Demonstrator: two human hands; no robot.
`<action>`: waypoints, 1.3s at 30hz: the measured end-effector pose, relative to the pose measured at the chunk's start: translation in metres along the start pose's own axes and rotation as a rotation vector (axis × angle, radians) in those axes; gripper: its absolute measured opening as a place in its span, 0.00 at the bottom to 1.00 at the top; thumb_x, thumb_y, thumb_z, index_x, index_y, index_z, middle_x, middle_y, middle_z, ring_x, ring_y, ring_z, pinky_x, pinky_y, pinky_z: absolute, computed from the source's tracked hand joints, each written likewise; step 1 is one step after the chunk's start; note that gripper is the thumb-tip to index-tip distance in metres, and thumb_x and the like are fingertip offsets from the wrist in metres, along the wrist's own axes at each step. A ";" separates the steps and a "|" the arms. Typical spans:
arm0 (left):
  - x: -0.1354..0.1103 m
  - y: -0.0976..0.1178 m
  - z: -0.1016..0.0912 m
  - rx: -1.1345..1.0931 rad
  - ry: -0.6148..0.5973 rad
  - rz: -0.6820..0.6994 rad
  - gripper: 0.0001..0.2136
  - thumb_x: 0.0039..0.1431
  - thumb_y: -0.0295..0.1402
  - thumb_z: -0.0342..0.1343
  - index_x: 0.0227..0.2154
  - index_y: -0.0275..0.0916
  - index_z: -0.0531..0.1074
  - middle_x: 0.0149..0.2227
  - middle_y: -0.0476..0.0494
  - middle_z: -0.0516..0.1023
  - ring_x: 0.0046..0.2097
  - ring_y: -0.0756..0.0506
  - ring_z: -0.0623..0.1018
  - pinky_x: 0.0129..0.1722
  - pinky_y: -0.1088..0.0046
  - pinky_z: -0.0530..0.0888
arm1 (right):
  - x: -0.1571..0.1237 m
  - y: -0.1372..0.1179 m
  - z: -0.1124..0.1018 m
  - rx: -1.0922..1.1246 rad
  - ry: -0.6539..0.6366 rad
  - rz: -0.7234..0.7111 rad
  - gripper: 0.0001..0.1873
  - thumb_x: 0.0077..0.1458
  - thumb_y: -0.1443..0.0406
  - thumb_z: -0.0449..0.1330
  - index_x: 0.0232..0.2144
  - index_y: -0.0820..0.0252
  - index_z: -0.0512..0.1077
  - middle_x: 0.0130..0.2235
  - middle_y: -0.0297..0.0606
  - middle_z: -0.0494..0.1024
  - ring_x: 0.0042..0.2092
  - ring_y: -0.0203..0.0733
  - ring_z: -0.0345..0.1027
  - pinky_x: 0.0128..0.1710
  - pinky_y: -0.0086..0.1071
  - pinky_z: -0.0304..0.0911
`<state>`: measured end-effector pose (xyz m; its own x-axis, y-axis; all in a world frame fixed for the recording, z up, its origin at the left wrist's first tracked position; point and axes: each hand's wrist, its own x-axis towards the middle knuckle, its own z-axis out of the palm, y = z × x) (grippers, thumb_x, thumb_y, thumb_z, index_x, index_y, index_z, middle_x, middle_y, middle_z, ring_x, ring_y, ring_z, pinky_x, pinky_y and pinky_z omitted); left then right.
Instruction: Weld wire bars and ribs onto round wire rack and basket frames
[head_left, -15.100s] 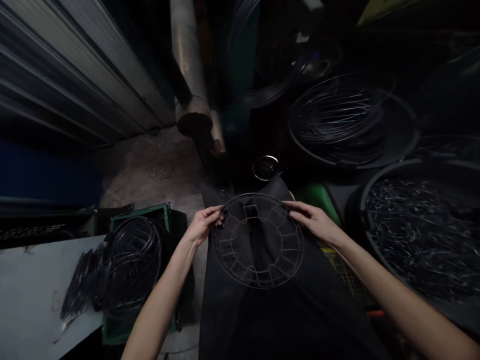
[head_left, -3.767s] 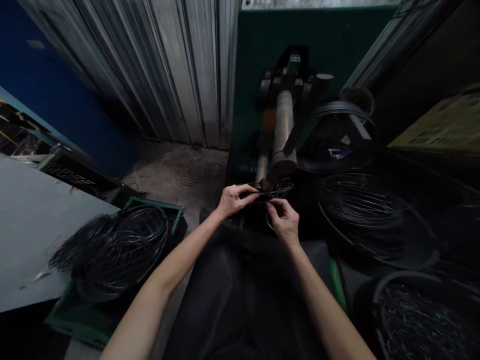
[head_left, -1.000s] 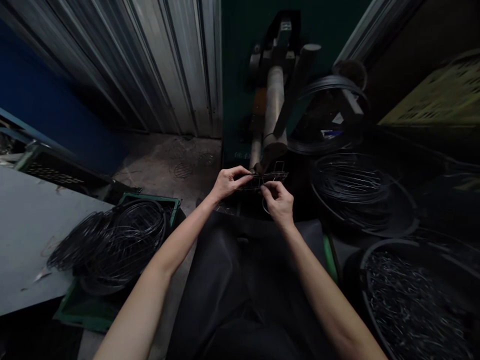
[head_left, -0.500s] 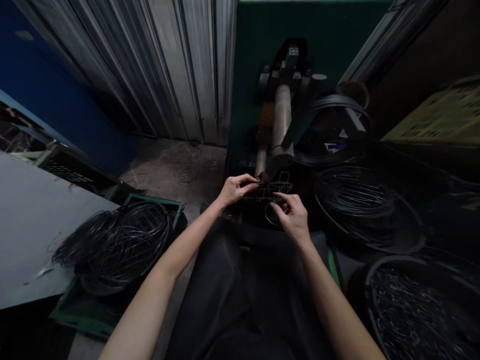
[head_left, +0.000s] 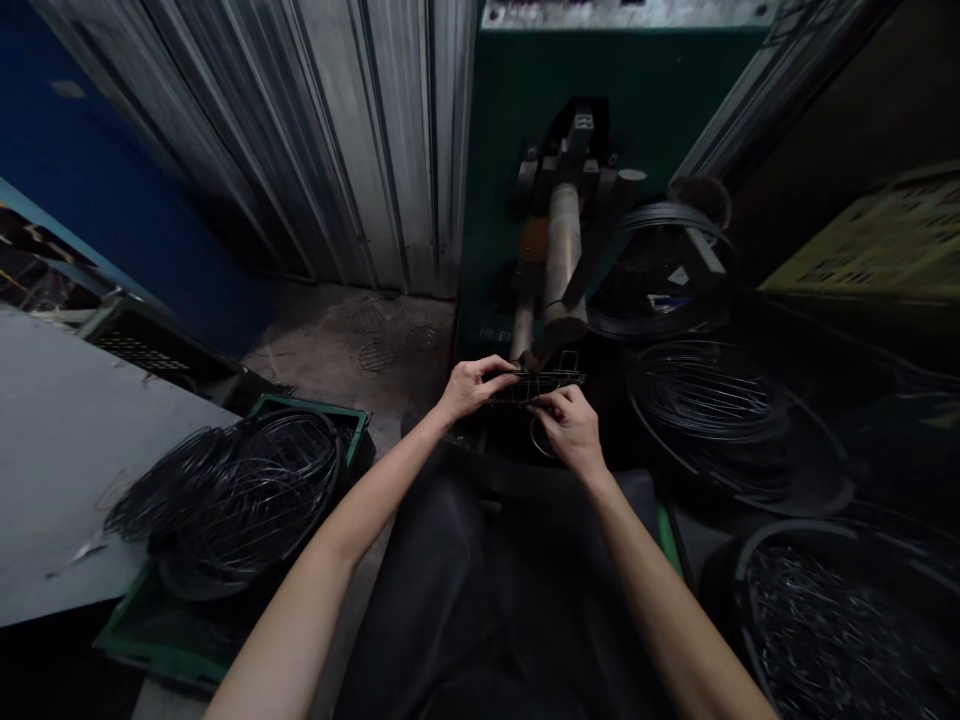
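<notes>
We record a green machine [head_left: 517, 180] straight ahead, set against a corrugated shutter [head_left: 337, 130], with a round bar [head_left: 564, 255] sloping down from it toward us. To our right lie stacked wire coils [head_left: 712, 400] and, nearer, a mass of loose wire pieces [head_left: 840, 620]. To our left a green crate [head_left: 330, 408] holds wire rings [head_left: 240, 490]. A dark apron [head_left: 487, 600] covers the lap.

The wire frame [head_left: 536, 384] lies nearly flat and edge-on to us, its long axis running left to right, directly under the bar's lower tip. The left hand [head_left: 472, 385] is closed on its left end, thumb over the top. The right hand [head_left: 574, 430] grips the near edge from just below, fingertips curled onto the wire. Both hands are about equally close; the frame lies beyond the right hand and to the right of the left.
</notes>
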<state>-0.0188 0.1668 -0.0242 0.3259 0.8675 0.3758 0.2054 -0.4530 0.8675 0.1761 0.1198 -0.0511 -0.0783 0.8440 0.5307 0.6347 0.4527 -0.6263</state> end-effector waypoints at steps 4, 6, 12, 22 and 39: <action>-0.001 -0.001 0.002 0.036 0.017 -0.008 0.12 0.56 0.40 0.57 0.36 0.37 0.77 0.35 0.47 0.80 0.36 0.49 0.78 0.38 0.77 0.70 | -0.001 -0.002 0.001 -0.005 0.015 -0.014 0.10 0.55 0.58 0.59 0.29 0.57 0.76 0.30 0.36 0.67 0.29 0.36 0.63 0.28 0.32 0.63; -0.001 0.000 0.003 0.057 0.028 -0.021 0.12 0.56 0.40 0.57 0.36 0.38 0.77 0.35 0.47 0.80 0.35 0.49 0.78 0.37 0.77 0.70 | -0.002 -0.005 0.002 -0.021 0.024 -0.018 0.11 0.56 0.58 0.59 0.29 0.58 0.76 0.30 0.36 0.68 0.29 0.36 0.64 0.29 0.32 0.63; -0.002 0.003 0.002 0.127 0.047 -0.008 0.09 0.56 0.39 0.57 0.35 0.40 0.77 0.33 0.49 0.80 0.33 0.50 0.77 0.36 0.78 0.69 | -0.002 -0.011 0.003 -0.050 0.053 -0.019 0.12 0.57 0.59 0.57 0.28 0.59 0.75 0.30 0.36 0.68 0.30 0.36 0.64 0.29 0.32 0.64; -0.002 -0.003 0.003 0.190 0.057 -0.031 0.11 0.55 0.41 0.57 0.35 0.40 0.77 0.32 0.49 0.80 0.30 0.51 0.74 0.34 0.77 0.68 | -0.005 -0.018 0.006 -0.018 0.047 0.040 0.17 0.57 0.55 0.56 0.29 0.62 0.76 0.30 0.39 0.69 0.28 0.36 0.64 0.29 0.32 0.64; -0.036 0.017 0.005 0.077 -0.007 -0.169 0.12 0.55 0.41 0.56 0.35 0.39 0.76 0.30 0.49 0.79 0.31 0.51 0.74 0.32 0.78 0.67 | -0.129 0.019 -0.139 -0.354 0.098 0.517 0.18 0.52 0.52 0.55 0.36 0.56 0.74 0.38 0.46 0.77 0.40 0.49 0.71 0.41 0.41 0.65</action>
<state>-0.0221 0.1269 -0.0243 0.2871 0.9312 0.2248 0.3274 -0.3159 0.8905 0.3049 -0.0204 -0.0518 0.3667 0.8903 0.2699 0.7886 -0.1435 -0.5979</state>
